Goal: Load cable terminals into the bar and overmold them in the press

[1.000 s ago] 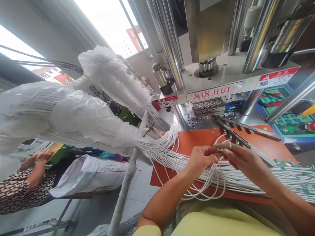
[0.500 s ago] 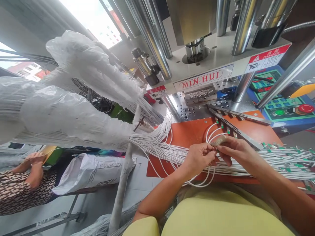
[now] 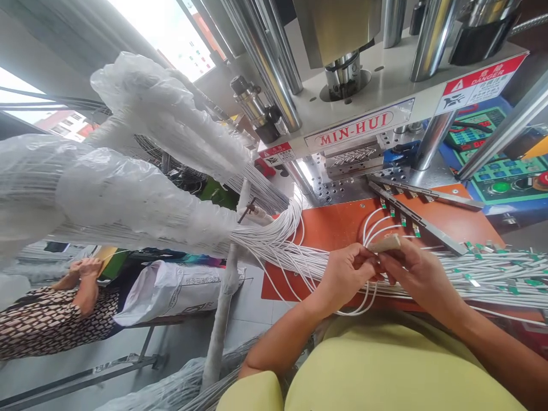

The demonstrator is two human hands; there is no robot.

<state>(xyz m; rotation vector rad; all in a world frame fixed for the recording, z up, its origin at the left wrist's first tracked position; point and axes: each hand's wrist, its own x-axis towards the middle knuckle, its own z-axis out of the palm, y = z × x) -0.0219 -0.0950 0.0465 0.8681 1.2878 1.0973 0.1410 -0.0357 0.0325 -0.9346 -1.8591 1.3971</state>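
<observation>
My left hand (image 3: 345,277) and my right hand (image 3: 422,268) meet over the bundle of white cables (image 3: 291,264), fingertips pinched together. A white cable (image 3: 367,305) loops below them and appears to run into the pinch; its end is hidden by my fingers. A beige cover (image 3: 385,244) wraps my right index finger. Just beyond my hands, a dark metal strip holder (image 3: 417,216) lies slanted, with several green-and-metal connectors (image 3: 403,220) set along its near side. White cables curve from these connectors toward my hands.
A MIN-HUI press (image 3: 357,128) stands ahead, its metal mould (image 3: 354,160) beneath. An orange-brown board (image 3: 325,225) carries the cables; many green-tipped ends (image 3: 500,268) lie right. Blue control panel (image 3: 509,182) at right. Plastic-wrapped cable bundles (image 3: 128,194) fill the left, near another person's hands (image 3: 88,271).
The view has shifted slightly, so the press and the cables sit farther right. My hands stay pinched together, and my right index finger has straightened a little.
</observation>
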